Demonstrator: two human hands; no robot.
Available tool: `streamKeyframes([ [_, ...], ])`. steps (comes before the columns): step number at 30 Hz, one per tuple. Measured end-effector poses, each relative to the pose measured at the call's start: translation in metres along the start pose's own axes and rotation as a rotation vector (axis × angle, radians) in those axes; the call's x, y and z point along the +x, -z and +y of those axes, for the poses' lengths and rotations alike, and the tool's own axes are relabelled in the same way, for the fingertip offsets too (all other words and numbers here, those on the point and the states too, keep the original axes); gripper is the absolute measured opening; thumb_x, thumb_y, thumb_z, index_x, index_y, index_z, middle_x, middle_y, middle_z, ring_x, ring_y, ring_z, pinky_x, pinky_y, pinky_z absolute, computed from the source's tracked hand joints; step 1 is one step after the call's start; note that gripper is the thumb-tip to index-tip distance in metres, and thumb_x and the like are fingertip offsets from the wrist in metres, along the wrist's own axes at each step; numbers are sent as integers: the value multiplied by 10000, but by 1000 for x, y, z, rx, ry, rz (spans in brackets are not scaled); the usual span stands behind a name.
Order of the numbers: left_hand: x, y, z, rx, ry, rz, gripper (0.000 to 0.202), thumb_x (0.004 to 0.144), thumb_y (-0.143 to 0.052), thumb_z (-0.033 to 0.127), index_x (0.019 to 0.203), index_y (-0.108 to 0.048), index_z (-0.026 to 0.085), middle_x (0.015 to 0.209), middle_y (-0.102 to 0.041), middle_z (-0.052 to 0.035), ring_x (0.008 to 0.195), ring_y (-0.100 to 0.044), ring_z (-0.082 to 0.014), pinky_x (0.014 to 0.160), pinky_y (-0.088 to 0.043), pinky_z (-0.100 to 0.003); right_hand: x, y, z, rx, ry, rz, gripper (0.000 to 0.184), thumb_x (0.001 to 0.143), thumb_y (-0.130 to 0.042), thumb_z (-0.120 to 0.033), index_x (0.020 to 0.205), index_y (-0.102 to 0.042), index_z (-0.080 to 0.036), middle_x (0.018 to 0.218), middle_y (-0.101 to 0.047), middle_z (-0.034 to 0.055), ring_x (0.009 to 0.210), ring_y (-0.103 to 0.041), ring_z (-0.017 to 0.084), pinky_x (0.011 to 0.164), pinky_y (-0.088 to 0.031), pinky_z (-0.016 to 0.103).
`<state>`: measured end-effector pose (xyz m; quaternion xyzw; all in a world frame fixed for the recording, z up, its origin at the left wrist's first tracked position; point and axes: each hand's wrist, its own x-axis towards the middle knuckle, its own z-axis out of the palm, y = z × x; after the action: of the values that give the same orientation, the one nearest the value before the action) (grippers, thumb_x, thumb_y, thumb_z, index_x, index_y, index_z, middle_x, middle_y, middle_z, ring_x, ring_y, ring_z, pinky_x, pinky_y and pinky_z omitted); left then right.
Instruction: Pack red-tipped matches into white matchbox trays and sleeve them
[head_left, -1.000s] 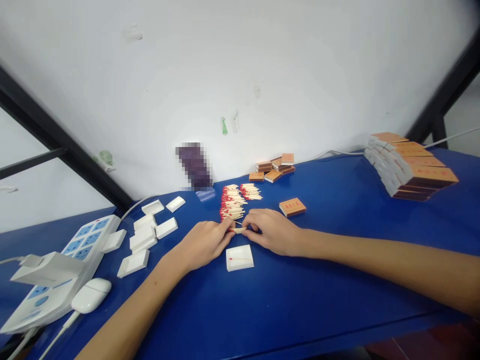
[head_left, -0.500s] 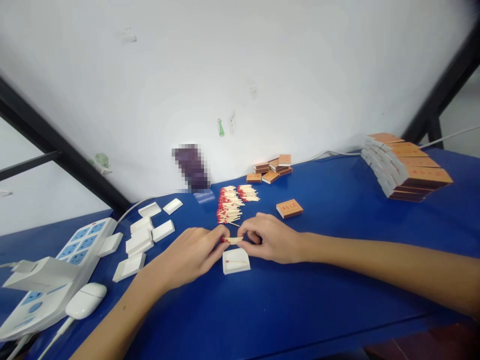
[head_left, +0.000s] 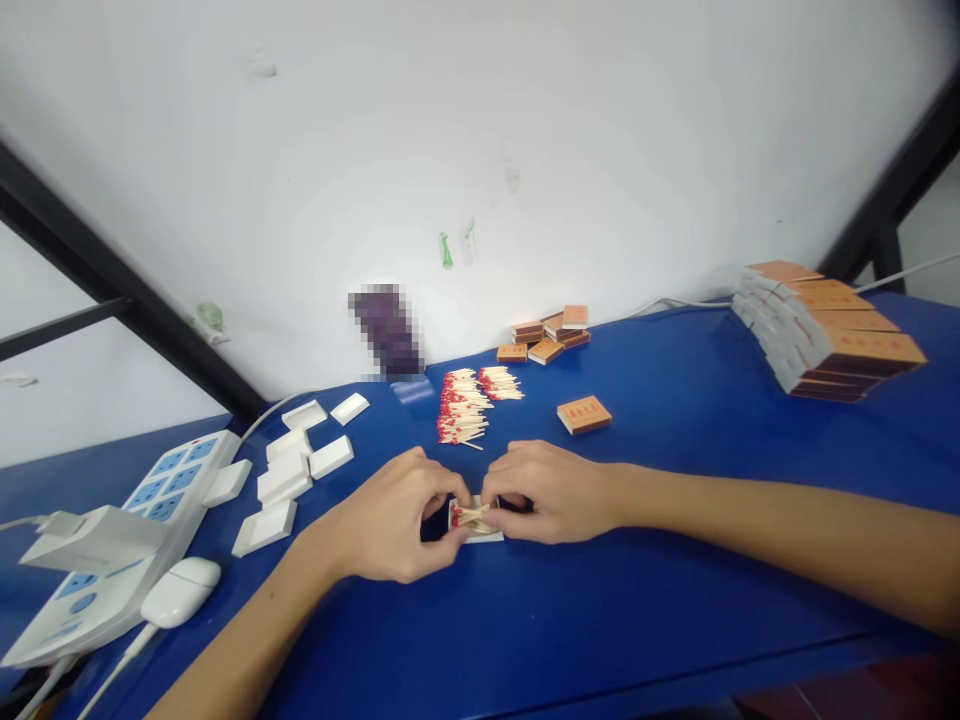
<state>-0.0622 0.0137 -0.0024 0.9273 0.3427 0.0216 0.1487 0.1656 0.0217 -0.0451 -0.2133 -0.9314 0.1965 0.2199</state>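
A small bunch of matches (head_left: 472, 516) with red heads to the left lies between my hands, in or just over a white matchbox tray (head_left: 486, 537). My left hand (head_left: 409, 515) pinches the head end with thumb and forefinger. At the stick end, the thumb and forefinger of my right hand (head_left: 544, 493) close on the same bunch. My fingers cover both ends of the tray. Just beyond lies a larger pile of loose matches (head_left: 463, 405), with a smaller pile (head_left: 500, 383) beside it. An orange matchbox (head_left: 584, 415) rests beyond my right hand.
Several white trays (head_left: 285, 480) lie at left, near a power strip (head_left: 150, 530) and a white earphone case (head_left: 180, 592). A few matchboxes (head_left: 546, 350) are heaped by the wall. A big stack of matchboxes (head_left: 832, 330) stands at right. Black metal bars frame both sides.
Both hands have come down toward me, bringing the bunch of matches from above the tray's far edge into or just over it. The single match seen in the tray is now covered.
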Motion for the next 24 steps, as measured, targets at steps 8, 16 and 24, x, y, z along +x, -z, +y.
streamKeyframes([
  [8,4,-7,2,129,-107,86,208,853,-578,361,745,-603,185,678,-594,-6,670,-545,-162,759,-363,-362,1,2,-1,-63,0,-9,196,949,-488,-221,795,-603,-181,710,-634,-19,633,-522,111,658,-324,270],
  [16,4,-12,-4,148,-75,88,224,849,-579,401,799,-589,184,743,-623,-13,683,-581,-176,655,-384,-316,-2,-5,3,-86,38,58,189,915,-544,-314,815,-634,-182,722,-627,-20,616,-506,107,659,-333,271],
  [24,6,-12,-5,166,-69,94,291,880,-573,455,783,-595,182,731,-620,-7,686,-586,-179,685,-386,-328,-2,-9,3,-139,74,99,139,855,-568,-273,764,-620,-182,678,-609,-24,584,-490,104,655,-335,275],
])
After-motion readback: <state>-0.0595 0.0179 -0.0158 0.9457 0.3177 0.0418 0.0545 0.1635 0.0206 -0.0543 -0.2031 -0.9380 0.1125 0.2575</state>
